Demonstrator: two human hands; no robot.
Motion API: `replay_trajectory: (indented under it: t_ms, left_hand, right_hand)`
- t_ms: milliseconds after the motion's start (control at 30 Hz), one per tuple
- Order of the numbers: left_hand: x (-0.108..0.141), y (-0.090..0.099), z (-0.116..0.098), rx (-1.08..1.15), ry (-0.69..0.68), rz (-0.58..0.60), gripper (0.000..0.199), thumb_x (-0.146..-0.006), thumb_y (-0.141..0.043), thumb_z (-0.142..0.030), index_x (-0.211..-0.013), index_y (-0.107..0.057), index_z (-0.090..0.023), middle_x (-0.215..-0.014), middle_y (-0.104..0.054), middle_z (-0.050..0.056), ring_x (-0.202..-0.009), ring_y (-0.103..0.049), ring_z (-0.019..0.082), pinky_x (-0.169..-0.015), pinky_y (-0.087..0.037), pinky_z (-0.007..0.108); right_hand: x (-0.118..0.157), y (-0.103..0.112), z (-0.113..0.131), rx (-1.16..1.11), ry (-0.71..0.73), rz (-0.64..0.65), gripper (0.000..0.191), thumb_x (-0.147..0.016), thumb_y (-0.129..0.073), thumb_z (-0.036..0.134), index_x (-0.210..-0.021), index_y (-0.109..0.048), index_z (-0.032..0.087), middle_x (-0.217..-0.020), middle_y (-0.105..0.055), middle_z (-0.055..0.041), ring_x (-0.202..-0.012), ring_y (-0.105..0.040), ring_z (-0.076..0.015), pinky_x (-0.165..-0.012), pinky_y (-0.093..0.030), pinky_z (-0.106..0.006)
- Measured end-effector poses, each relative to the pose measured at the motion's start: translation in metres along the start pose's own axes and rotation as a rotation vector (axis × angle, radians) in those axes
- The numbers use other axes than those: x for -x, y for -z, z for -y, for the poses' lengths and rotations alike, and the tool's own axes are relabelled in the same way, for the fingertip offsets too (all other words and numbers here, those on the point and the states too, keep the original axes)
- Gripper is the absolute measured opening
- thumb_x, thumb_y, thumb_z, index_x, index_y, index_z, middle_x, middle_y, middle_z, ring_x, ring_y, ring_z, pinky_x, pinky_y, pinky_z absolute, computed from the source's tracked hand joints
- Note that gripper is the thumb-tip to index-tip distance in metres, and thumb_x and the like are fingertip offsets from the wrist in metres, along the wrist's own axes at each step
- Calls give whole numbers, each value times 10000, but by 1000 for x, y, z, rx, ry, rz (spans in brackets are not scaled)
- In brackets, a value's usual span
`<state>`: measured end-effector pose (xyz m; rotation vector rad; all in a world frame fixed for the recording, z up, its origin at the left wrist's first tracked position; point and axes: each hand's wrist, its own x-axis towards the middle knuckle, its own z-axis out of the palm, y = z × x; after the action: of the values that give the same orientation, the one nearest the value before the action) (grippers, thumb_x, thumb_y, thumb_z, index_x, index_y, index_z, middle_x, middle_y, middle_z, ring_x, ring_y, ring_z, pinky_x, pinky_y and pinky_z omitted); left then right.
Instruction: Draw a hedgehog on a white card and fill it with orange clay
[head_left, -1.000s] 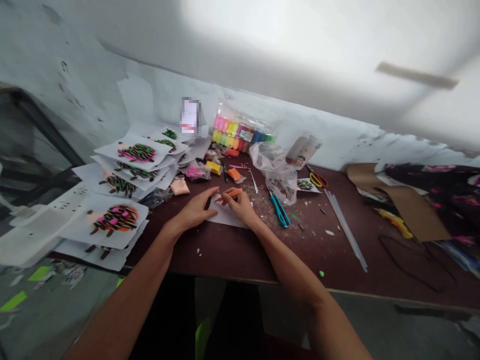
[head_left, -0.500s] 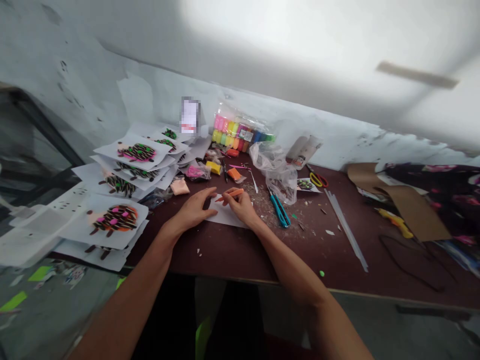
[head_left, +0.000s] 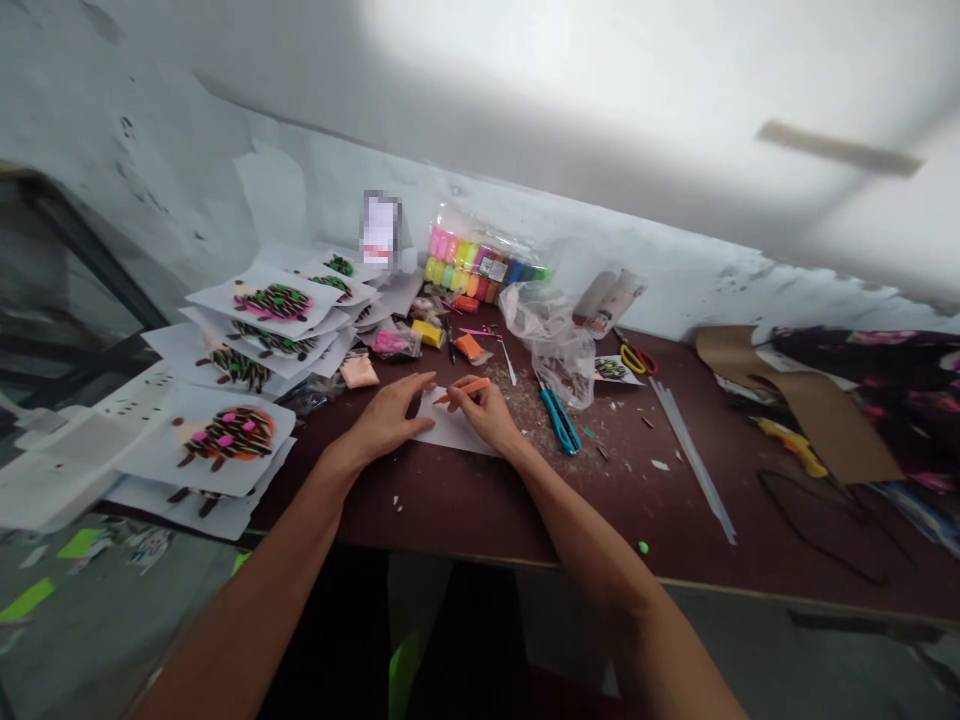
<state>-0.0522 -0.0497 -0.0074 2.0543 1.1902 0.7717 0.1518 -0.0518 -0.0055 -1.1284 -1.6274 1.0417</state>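
Observation:
A white sheet of paper (head_left: 455, 432) lies on the dark red table between my hands. My left hand (head_left: 394, 412) rests at the sheet's left edge, thumb and fingers apart, holding nothing. An orange pen (head_left: 474, 386) is pinched in my right hand (head_left: 482, 412), its tip low over the upper part of the sheet. Just beyond my hands lie a peach clay block (head_left: 360, 371), a yellow packet (head_left: 427, 333) and an orange packet (head_left: 470, 348). Any marks on the sheet are too small to make out.
Stacked sheets with clay hedgehogs (head_left: 225, 440) stand at the left. Teal scissors (head_left: 559, 415), a crumpled plastic bag (head_left: 562, 360), red-yellow scissors (head_left: 637, 358), clear sticks (head_left: 694, 460) and a yellow glue gun (head_left: 793, 446) lie to the right. A clay pack (head_left: 484, 265) leans against the wall.
My right hand and the pen have shifted very slightly over the sheet. My left hand stays in place.

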Motion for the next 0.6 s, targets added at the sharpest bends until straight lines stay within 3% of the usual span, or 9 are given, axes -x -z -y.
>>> replay_trajectory:
  t_ms: [200, 467, 600]
  left_hand:
    - [-1, 1, 1, -78, -11, 9, 711, -739, -702, -311, -1415, -535, -173, -1326, -684, 110, -1355, -526, 326, -1161, -362, 497]
    - [-1, 1, 0, -94, -15, 3, 731, -729, -700, -312, -1427, -527, -180, -1387, -645, 116, -1336, -543, 318, -1145, -374, 483]
    - [0, 1, -4, -122, 4, -4, 735, -737, -688, -297, -1443, -513, -193, -1414, -625, 113, -1361, -516, 329, -1174, -323, 532]
  right_hand:
    - [-1, 1, -4, 26, 60, 35, 398, -924, -623, 524, -779, -741, 172, -811, -706, -56, -709, -643, -145, -652, -468, -251]
    - [-1, 1, -3, 17, 74, 44, 367, -928, -633, 493, -812, -747, 164, -768, -707, -48, -694, -654, -146, -647, -477, -247]
    - [-1, 1, -2, 30, 47, 53, 342, -933, -635, 478, -848, -747, 166, -787, -718, -46, -712, -666, -146, -665, -485, -246]
